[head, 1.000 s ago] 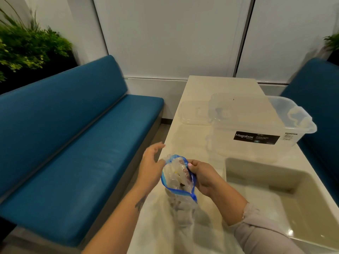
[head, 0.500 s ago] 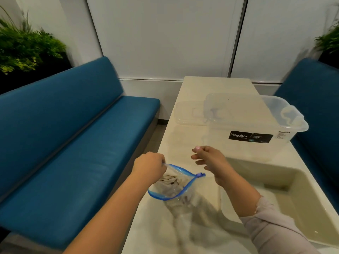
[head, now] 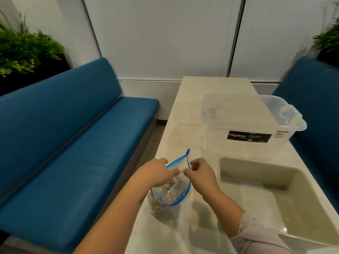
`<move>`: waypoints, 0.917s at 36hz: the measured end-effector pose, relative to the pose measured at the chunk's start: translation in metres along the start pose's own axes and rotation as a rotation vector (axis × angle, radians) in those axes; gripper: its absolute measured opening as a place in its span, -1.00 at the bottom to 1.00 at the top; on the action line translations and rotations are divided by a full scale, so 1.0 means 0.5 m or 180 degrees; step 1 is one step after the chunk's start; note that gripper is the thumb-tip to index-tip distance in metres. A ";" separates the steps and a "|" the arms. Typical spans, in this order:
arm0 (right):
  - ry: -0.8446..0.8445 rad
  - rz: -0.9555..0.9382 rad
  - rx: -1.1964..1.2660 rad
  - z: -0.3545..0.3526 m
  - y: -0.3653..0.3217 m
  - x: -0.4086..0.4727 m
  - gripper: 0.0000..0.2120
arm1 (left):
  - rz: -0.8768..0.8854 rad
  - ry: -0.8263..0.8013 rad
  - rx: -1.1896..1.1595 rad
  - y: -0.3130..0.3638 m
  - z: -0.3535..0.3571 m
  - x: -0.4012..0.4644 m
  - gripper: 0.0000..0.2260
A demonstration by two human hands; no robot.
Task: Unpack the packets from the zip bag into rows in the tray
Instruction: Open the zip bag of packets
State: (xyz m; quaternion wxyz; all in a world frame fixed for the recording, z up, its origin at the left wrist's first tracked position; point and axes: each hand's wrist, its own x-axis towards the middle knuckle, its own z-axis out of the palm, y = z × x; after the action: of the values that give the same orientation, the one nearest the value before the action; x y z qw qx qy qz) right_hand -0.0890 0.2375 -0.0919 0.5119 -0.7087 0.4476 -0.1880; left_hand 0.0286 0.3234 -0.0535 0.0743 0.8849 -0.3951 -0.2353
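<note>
A clear zip bag (head: 169, 196) with a blue zip rim lies on the cream table, its mouth pulled open toward me. Small packets (head: 172, 182) show inside, crumpled together and hard to tell apart. My left hand (head: 157, 173) grips the left side of the rim, with fingers reaching across the opening. My right hand (head: 201, 176) pinches the right side of the rim near the zip. The beige tray (head: 238, 167) sits just right of the bag, nothing visible inside it.
A clear Megabox bin (head: 247, 125) stands behind the tray, with a clear lid (head: 187, 112) lying to its left. Blue benches (head: 73, 143) flank the table. The table's left edge runs close beside the bag. Plants (head: 23, 52) sit at the far corners.
My right hand, which was off the bag half a second ago, has come back and taken the right side of the rim. The bag's mouth is now spread between both hands.
</note>
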 end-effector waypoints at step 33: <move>-0.1015 0.1763 0.2434 -0.003 -0.016 0.018 -0.73 | -0.0738 -0.1386 -0.4669 -0.105 0.054 0.065 -0.83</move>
State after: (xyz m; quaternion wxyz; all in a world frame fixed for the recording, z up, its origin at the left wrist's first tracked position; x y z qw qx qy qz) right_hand -0.0820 0.2299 -0.0860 0.8280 -0.3446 0.4341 -0.0849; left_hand 0.0695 0.3365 -0.1054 0.5370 0.5788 -0.0487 -0.6118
